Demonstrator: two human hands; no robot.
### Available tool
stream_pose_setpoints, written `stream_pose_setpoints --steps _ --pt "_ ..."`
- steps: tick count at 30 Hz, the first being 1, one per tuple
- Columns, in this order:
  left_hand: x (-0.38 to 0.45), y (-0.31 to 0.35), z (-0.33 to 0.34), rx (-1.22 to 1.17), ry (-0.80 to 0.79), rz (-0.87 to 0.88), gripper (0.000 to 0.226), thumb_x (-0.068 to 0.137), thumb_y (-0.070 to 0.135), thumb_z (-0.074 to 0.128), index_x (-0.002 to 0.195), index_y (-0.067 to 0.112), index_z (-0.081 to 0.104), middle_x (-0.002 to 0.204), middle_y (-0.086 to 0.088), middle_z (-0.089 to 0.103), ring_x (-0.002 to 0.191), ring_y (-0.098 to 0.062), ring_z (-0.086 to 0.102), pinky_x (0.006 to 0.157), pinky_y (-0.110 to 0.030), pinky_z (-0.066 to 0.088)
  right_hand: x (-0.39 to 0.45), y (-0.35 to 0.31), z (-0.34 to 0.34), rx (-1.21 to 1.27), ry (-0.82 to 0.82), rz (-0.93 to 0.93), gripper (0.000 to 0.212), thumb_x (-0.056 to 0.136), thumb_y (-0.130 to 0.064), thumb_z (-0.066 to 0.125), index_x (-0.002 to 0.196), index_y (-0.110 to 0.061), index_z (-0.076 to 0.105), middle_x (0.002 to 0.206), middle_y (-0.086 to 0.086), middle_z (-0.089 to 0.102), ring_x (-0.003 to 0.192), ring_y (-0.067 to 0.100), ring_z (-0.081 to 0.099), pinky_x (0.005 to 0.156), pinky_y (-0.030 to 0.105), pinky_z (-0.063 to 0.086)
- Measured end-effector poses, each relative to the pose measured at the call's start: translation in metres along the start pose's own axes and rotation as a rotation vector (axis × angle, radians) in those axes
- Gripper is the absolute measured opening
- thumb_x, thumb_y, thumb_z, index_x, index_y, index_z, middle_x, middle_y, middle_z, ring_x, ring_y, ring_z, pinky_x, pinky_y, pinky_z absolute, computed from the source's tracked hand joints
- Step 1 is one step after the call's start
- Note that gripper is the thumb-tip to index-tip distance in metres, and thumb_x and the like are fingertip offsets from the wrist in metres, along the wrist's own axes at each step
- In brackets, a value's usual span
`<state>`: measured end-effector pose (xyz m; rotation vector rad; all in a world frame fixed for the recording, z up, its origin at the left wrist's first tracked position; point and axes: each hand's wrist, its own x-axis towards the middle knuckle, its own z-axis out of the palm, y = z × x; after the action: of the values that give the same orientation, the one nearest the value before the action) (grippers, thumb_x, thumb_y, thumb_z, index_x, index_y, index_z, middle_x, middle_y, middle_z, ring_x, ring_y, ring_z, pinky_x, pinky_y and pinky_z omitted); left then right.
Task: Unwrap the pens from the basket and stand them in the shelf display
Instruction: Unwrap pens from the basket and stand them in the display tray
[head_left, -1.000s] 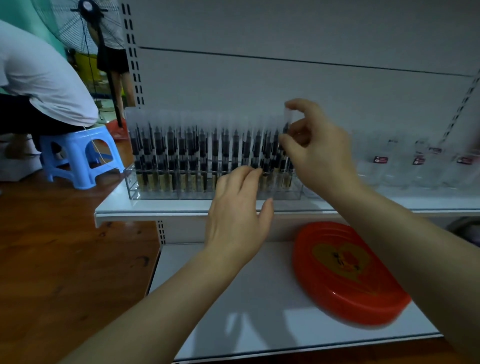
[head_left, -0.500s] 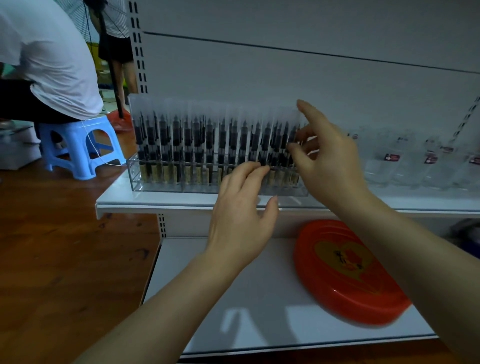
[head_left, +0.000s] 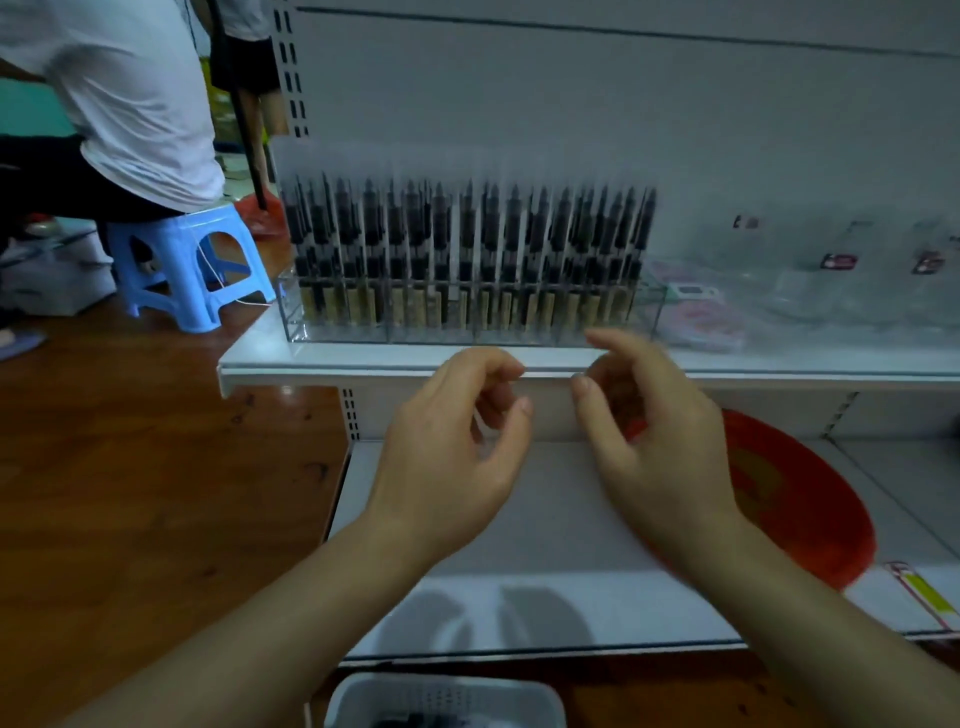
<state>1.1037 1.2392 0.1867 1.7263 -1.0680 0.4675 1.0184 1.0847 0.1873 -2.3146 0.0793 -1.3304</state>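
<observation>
Bare and loosely curled, the left hand (head_left: 452, 447) and right hand (head_left: 660, 441) hover side by side before the white metal shelf (head_left: 363, 358); neither holds nor touches anything. At twelve o'clock from them, near but apart, the clear plastic display box (head_left: 332, 332) stands on the shelf, packed with upright black pens in clear sleeves (head_left: 467, 260). At six o'clock, the white perforated plastic basket (head_left: 447, 699) sits at the frame's lower edge, something dark inside.
</observation>
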Motion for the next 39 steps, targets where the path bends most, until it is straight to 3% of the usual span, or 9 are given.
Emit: stream_pose_setpoints --steps 8,12,15,18,22,24,27,30,39 --pt "-0.084 -0.053 0.01 0.106 -0.28 -0.151 0.028 0.094 0.041 0.054 0.117 0.025 0.057 0.102 0.015 0.057 0.097 -0.001 0.055 0.081 -0.016 0.046 -0.1 0.024 0.048 -0.026 -0.356 0.085 0.035 0.096 -0.035 0.054 0.128 -0.021 0.059 0.093 -0.015 0.056 0.074 -0.002 0.051 0.064 0.016 0.044" --pt "-0.131 -0.087 0.007 0.171 -0.418 -0.233 0.03 0.094 0.037 0.058 0.121 0.022 0.057 0.11 0.013 0.057 0.103 0.003 0.05 0.088 -0.011 0.04 -0.144 0.032 0.065 -0.059 -0.539 0.096 0.039 0.097 -0.043 0.046 0.132 -0.026 0.055 0.099 -0.013 0.059 0.076 0.001 0.054 0.063 0.024 0.05" --pt "-0.163 -0.106 0.004 0.234 -0.558 -0.265 0.032 0.096 0.038 0.057 0.124 0.024 0.055 0.115 0.011 0.057 0.105 0.0 0.051 0.088 -0.021 0.046 -0.175 0.033 0.077 -0.09 -0.649 0.08 0.04 0.096 -0.043 0.045 0.131 -0.026 0.054 0.102 -0.011 0.061 0.08 0.005 0.058 0.064 0.026 0.053" --pt "-0.189 -0.114 0.005 0.251 -0.691 -0.306 0.031 0.096 0.04 0.053 0.124 0.028 0.052 0.114 0.013 0.054 0.106 -0.002 0.049 0.086 -0.021 0.043 -0.203 0.032 0.088 -0.11 -0.798 0.039 0.039 0.095 -0.042 0.044 0.13 -0.026 0.052 0.104 -0.007 0.064 0.088 0.011 0.063 0.067 0.028 0.053" --pt "-0.215 -0.124 0.006 0.272 -0.848 -0.374 0.017 0.096 0.041 0.05 0.108 0.029 0.053 0.105 0.012 0.054 0.096 -0.006 0.049 0.082 -0.027 0.046 -0.232 0.033 0.1 -0.167 -1.034 0.04 0.042 0.096 -0.045 0.038 0.133 -0.028 0.05 0.117 -0.006 0.063 0.105 0.017 0.06 0.079 0.032 0.052" --pt "-0.228 -0.131 0.007 0.294 -0.925 -0.424 0.022 0.095 0.045 0.049 0.108 0.028 0.054 0.107 0.01 0.056 0.099 -0.008 0.05 0.086 -0.032 0.048 -0.244 0.035 0.106 -0.197 -1.102 0.063 0.04 0.097 -0.042 0.039 0.134 -0.029 0.05 0.119 -0.006 0.064 0.107 0.017 0.059 0.083 0.034 0.052" --pt "-0.244 -0.14 0.01 0.319 -1.022 -0.509 0.04 0.095 0.05 0.049 0.129 0.029 0.051 0.128 0.009 0.053 0.113 -0.009 0.049 0.093 -0.031 0.048 -0.261 0.042 0.116 -0.252 -1.189 0.099 0.043 0.095 -0.037 0.033 0.131 -0.026 0.053 0.12 -0.003 0.066 0.106 0.02 0.062 0.085 0.038 0.052" --pt "-0.253 -0.148 0.014 0.32 -1.075 -0.558 0.053 0.096 0.049 0.051 0.144 0.028 0.042 0.143 0.008 0.046 0.126 -0.012 0.045 0.102 -0.029 0.043 -0.272 0.049 0.126 -0.324 -1.264 0.129 0.036 0.097 -0.024 0.043 0.132 -0.021 0.053 0.123 0.002 0.064 0.108 0.023 0.061 0.09 0.037 0.051" --pt "-0.264 -0.163 0.033 0.396 -1.19 -0.522 0.054 0.098 0.041 0.051 0.146 0.018 0.038 0.143 -0.002 0.049 0.128 -0.019 0.048 0.104 -0.033 0.042 -0.287 0.048 0.145 -0.418 -1.474 0.091 0.038 0.097 -0.002 0.047 0.134 -0.01 0.053 0.131 0.012 0.055 0.12 0.029 0.054 0.095 0.04 0.05"
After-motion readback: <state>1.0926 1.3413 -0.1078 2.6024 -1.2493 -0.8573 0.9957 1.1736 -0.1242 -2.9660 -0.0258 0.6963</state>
